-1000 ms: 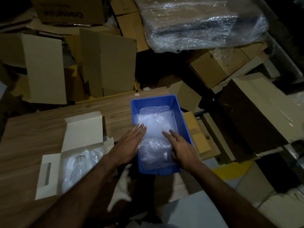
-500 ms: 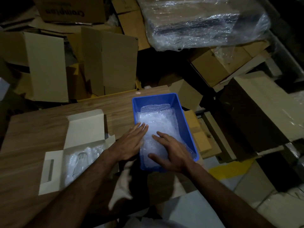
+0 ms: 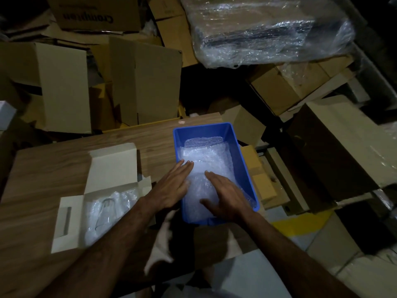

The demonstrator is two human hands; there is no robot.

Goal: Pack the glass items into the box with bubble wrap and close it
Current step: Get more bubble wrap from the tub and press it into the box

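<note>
Both hands lie flat in the blue bin (image 3: 245, 168), left hand (image 3: 171, 188) and right hand (image 3: 227, 198) each in a spread grip pressing bubble wrap (image 3: 206, 155); the open white box (image 3: 103, 190) on the surface (image 3: 43, 168) holds wrapped glass (image 3: 107, 205); hard pressing risks cracking anything underneath.

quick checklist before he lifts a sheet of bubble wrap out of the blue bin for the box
1. Left hand free: ok, fingers straight, flat over the bin's left rim.
2. Right hand free: ok, spread flat on the bubble wrap, nothing gripped.
3. Wrap left in the blue bin: ok, sheets fill it.
4. White box open: ok, lid flap up, on the wooden table.
5. Glass item in the box: cannot tell how many; one clear wrapped shape shows.
6. Bin steady: not ok, its near end overhangs the table edge.
</note>
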